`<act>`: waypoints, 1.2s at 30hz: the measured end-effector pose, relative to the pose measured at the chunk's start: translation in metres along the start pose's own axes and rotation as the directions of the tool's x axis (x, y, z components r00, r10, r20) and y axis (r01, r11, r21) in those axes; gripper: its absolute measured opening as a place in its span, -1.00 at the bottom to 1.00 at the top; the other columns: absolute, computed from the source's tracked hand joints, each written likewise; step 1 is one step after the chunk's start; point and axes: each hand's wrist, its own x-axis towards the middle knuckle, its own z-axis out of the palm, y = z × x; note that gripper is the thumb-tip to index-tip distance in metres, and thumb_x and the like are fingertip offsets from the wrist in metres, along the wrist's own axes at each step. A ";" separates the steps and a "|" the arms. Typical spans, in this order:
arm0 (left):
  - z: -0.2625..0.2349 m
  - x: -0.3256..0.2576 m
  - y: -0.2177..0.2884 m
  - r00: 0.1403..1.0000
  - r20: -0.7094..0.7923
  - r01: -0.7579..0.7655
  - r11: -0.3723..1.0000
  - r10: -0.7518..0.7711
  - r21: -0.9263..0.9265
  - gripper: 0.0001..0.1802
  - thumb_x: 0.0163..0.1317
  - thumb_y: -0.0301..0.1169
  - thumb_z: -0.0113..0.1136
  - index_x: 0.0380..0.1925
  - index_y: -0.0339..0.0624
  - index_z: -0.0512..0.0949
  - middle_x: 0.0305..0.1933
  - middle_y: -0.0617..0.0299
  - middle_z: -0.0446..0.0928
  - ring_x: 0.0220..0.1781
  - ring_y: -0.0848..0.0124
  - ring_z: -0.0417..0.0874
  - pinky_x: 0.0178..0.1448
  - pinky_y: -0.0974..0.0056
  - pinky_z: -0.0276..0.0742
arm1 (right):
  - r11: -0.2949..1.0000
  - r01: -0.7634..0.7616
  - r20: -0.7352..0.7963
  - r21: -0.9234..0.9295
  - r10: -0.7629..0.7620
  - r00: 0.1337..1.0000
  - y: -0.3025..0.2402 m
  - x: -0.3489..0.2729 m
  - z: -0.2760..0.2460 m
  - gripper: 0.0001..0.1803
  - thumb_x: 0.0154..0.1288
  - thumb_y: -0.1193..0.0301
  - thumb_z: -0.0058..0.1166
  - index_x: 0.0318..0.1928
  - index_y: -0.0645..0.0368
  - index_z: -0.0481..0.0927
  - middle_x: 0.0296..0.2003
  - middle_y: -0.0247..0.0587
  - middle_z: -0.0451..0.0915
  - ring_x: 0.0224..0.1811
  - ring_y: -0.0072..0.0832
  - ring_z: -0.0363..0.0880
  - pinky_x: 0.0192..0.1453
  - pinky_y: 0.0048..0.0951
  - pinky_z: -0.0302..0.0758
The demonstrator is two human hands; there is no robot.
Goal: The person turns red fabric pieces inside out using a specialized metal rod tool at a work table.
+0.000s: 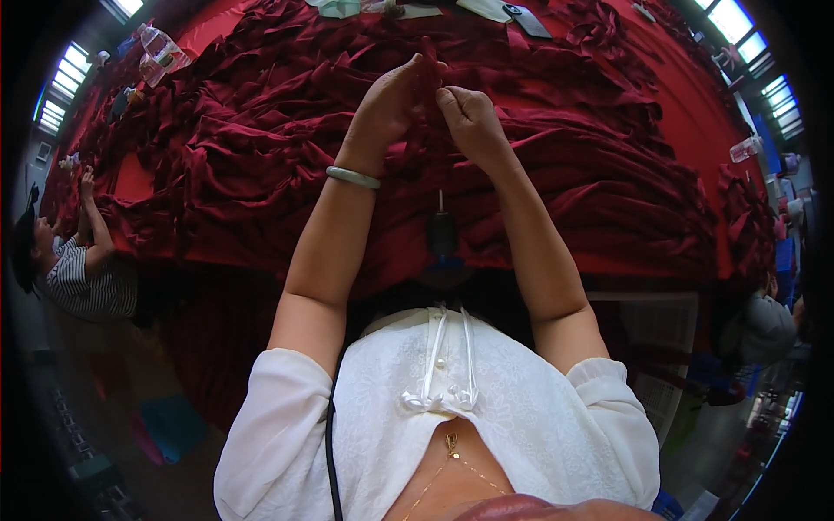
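Note:
A strip of dark red cloth [424,91] is raised between my two hands, above a big crumpled heap of the same cloth [261,148]. My left hand [387,108], with a pale bangle at its wrist, is closed on the strip from the left; its fingers are partly hidden behind the cloth. On the other side, my right hand [472,123] is curled with thumb and fingers pinching the strip's edge. Nearer to me, below both hands, a black device with a thin upright metal pin [441,227] stands at the table's near edge.
Bright red cloth [695,113] covers the table under the heap. A clear plastic bottle [162,57] is at the far left, another clear container [744,149] at the right. A dark flat object [528,23] lies at the back. People work at left [82,269] and right [763,326].

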 end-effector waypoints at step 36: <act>0.005 -0.006 -0.015 0.979 -0.145 -0.173 0.964 0.145 -0.204 -0.95 0.32 -0.46 0.09 -0.26 -0.16 0.50 -0.36 0.29 0.56 -0.38 0.51 0.59 -0.36 0.45 0.53 | 0.910 -0.014 -0.091 0.414 0.057 0.994 0.001 0.011 0.011 -0.62 0.36 0.42 0.02 -0.63 0.18 0.31 -0.68 -0.65 0.14 -0.62 -0.84 0.02 -0.63 -0.60 -0.01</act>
